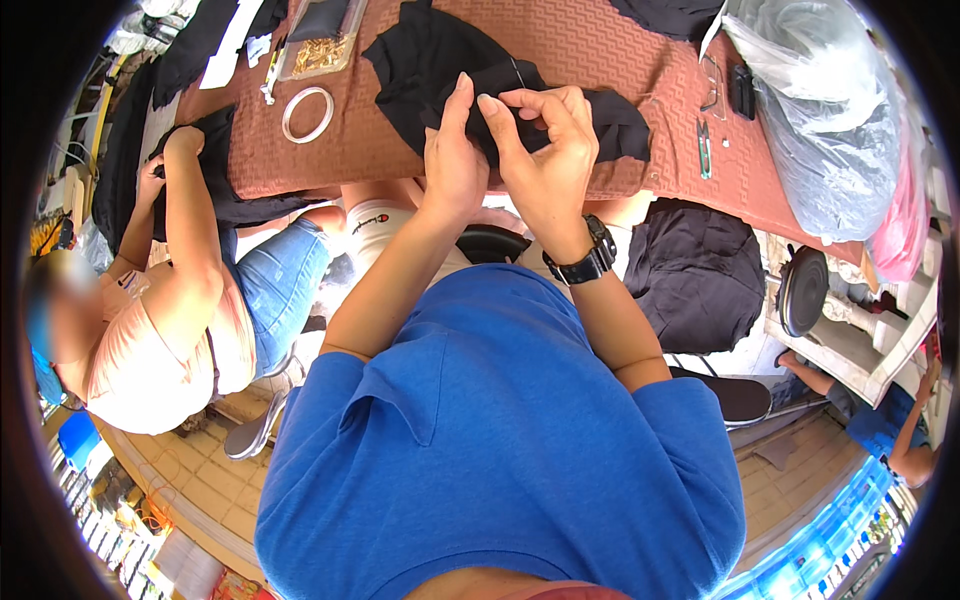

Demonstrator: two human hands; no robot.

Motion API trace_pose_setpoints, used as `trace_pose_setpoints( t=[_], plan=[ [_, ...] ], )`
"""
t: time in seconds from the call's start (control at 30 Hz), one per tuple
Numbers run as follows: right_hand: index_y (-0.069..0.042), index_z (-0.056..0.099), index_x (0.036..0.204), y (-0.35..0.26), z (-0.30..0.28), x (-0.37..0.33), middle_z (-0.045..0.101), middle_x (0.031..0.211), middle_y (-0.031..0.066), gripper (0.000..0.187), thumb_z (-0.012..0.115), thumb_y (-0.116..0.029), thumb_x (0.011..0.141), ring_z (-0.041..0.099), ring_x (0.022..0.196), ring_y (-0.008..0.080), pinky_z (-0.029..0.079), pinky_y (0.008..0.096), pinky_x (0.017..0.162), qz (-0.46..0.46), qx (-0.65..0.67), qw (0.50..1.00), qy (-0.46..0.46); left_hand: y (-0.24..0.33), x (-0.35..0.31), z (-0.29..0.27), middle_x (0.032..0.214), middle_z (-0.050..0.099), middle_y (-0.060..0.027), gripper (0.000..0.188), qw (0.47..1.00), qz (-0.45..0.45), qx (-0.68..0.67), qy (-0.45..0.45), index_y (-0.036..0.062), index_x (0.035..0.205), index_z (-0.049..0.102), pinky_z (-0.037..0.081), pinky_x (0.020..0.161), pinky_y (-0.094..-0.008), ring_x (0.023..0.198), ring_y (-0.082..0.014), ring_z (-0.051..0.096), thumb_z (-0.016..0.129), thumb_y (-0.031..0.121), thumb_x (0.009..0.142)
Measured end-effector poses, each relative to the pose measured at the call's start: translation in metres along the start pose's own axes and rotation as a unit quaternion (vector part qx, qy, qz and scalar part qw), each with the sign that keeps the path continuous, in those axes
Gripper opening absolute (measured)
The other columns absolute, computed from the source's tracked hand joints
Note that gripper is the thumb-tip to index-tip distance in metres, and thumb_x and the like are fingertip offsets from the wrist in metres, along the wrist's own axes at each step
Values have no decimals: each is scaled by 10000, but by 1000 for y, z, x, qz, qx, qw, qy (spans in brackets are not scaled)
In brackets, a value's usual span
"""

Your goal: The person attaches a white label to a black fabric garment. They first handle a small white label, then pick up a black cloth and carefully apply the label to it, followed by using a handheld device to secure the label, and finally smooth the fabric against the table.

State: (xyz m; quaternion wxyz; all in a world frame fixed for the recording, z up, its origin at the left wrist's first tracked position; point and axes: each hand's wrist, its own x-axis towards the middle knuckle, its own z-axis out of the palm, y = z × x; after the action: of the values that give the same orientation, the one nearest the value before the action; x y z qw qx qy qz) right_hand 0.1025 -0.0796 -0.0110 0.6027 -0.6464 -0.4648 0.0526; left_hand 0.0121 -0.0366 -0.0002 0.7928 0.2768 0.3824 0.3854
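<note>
A black garment point(425, 60) lies crumpled on the table in front of me, one part stretching out to the right. My left hand point(458, 155) grips its near edge, thumb pointing up and the other fingers mostly hidden. Close beside it, my right hand point(548, 145) is bent in a pinch at the same cloth. Whatever sits between its thumb and forefinger is too small to make out. A short thin white line shows on the black cloth just beyond my right fingers. A black watch is on my right wrist.
The table has a brown patterned cloth point(260, 165). At left are a white ring point(307, 114) and a clear box point(325, 45) of small gold-coloured pieces; at right, thread snips point(704, 150), glasses point(711, 85) and a plastic bag point(815, 110). A co-worker point(170, 300) handles black cloth at left.
</note>
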Motion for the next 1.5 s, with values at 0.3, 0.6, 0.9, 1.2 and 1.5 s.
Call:
trace_pose_setpoints(
  t=[0.3, 0.6, 0.9, 1.2, 1.5],
  plan=[
    [12, 677, 889, 10, -11, 15, 657, 770, 17, 118, 725, -90, 924, 546, 654, 63, 458, 230, 603, 148, 202, 967, -55, -18, 20, -13, 1051, 703, -64, 297, 986, 153, -61, 8, -4, 1072, 672, 527, 854, -279, 942, -135, 662, 587, 275, 1013],
    [18, 723, 980, 31, -41, 52, 729, 849, 92, 104, 709, -50, 903, 675, 720, 140, 516, 278, 662, 47, 58, 979, -192, -12, 17, -2, 928, 729, -25, 138, 973, 225, 50, -31, -7, 975, 746, 520, 764, -246, 825, -90, 656, 782, 70, 867],
    [35, 677, 938, 25, -39, 84, 665, 902, 175, 69, 636, 5, 890, 655, 840, 388, 519, 439, 752, -151, -37, 946, -283, -19, 25, -14, 849, 705, 10, 139, 959, 223, 169, -53, -9, 889, 737, 486, 674, -235, 745, -55, 595, 820, 86, 831],
    [27, 654, 917, 20, -47, 87, 649, 897, 177, 39, 628, 4, 901, 648, 851, 392, 523, 431, 758, -171, -46, 941, -287, -13, 29, -24, 672, 600, 82, 209, 951, 219, 216, -24, 3, 735, 705, 390, 536, -238, 612, -23, 467, 829, 139, 834],
    [34, 649, 913, 11, -44, 80, 646, 893, 177, 41, 615, 26, 893, 633, 850, 390, 517, 447, 764, -197, -41, 936, -290, -8, 26, -20, 668, 600, 69, 205, 936, 187, 297, -7, 1, 752, 707, 388, 535, -243, 611, -25, 465, 811, 146, 853]
  ],
)
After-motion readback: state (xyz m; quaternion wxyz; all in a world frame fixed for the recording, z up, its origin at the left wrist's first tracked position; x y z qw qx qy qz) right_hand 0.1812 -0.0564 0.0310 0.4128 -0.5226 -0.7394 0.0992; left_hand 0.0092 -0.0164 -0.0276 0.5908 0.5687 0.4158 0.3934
